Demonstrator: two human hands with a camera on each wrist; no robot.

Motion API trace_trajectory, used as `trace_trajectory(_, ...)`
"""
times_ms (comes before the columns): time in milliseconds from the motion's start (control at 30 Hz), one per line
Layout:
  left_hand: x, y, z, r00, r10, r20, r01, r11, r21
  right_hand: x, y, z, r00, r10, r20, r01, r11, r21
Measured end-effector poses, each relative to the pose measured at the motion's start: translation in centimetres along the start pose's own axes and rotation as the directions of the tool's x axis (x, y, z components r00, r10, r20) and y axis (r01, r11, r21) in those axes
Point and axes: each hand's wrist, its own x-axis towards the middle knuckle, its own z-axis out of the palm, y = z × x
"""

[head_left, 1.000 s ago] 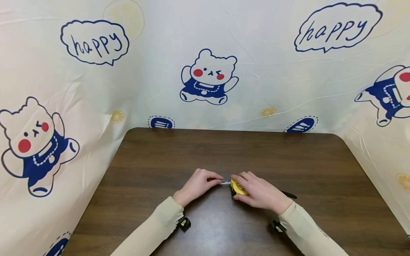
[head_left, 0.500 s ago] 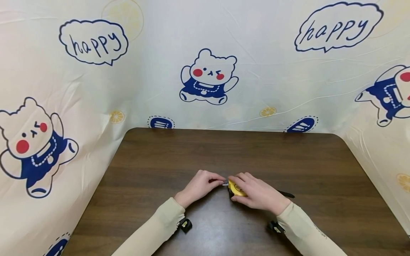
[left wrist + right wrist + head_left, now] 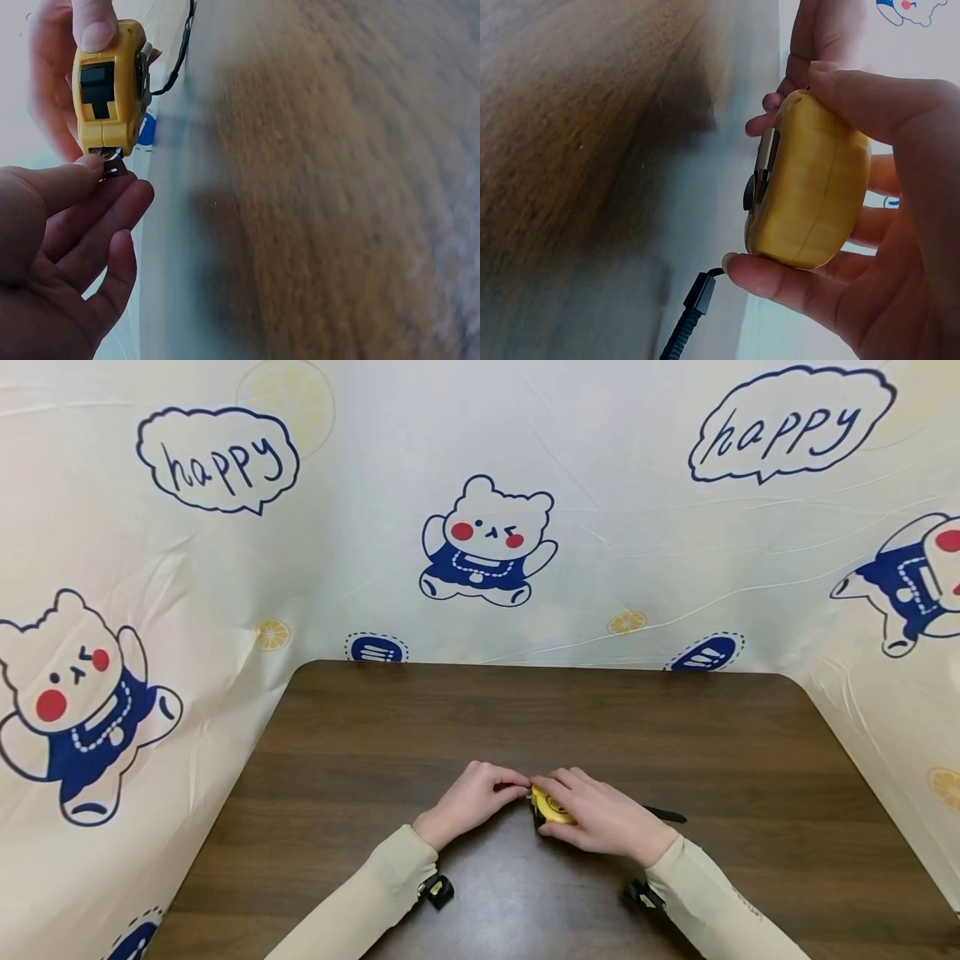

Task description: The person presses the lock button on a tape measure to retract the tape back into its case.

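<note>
A yellow tape measure (image 3: 553, 808) with a black lock button (image 3: 97, 82) is held in my right hand (image 3: 603, 814), thumb on one side and fingers round the other. My left hand (image 3: 474, 802) pinches the metal end hook (image 3: 114, 166) between thumb and forefinger, right at the mouth of the case. Hardly any blade shows outside the case. A metal belt clip (image 3: 766, 154) sits on the side of the case. From its rear end trails a black wrist strap (image 3: 684, 322), which also shows past my right hand in the head view.
The brown wooden table (image 3: 420, 718) lies under both hands. Behind and beside it hangs a pale cloth (image 3: 615, 552) printed with cartoon bears. A small black camera is strapped at each sleeve cuff.
The short stretch of blade between my hands has gone back into the case. My right hand and the tape measure have shifted slightly left, and my left hand slightly right.
</note>
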Motion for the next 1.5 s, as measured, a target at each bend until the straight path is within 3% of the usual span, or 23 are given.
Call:
trace_trajectory(467, 0.1, -0.1, -0.1, 1.0, 0.019, 0.014, -0.019, 0.999, 0.041, 0.1, 0.1, -0.1, 0.999, 0.019, 0.035, -0.02, 0.999, 0.039)
trace_trajectory(600, -0.3, -0.3, -0.6, 1.0, -0.005, 0.018, 0.004, 0.998, 0.056, -0.2, 0.2, -0.1, 0.997, 0.044, 0.066, -0.048, 0.998, 0.052)
trace_trajectory(767, -0.9, -0.6, -1.5, 0.999, -0.045, 0.01, 0.044, 0.995, 0.086, -1.1, 1.1, -0.1, 0.997, 0.068, 0.039, -0.07, 0.997, 0.032)
trace_trajectory(1033, -2.8, -1.1, -3.5, 0.993, -0.119, -0.002, 0.119, 0.986, 0.116, -2.8, 3.5, -0.4, 0.992, 0.13, -0.001, -0.13, 0.991, -0.012)
trace_trajectory(1267, -4.7, -1.9, -5.0, 0.983, -0.17, -0.066, 0.178, 0.973, 0.149, -4.8, 6.2, -1.6, 0.966, 0.257, -0.012, -0.257, 0.966, -0.037)
trace_trajectory(1500, -6.7, -2.7, -6.4, 0.969, -0.214, -0.121, 0.236, 0.946, 0.223, -6.3, 7.3, -2.2, 0.946, 0.324, -0.03, -0.325, 0.943, -0.069)
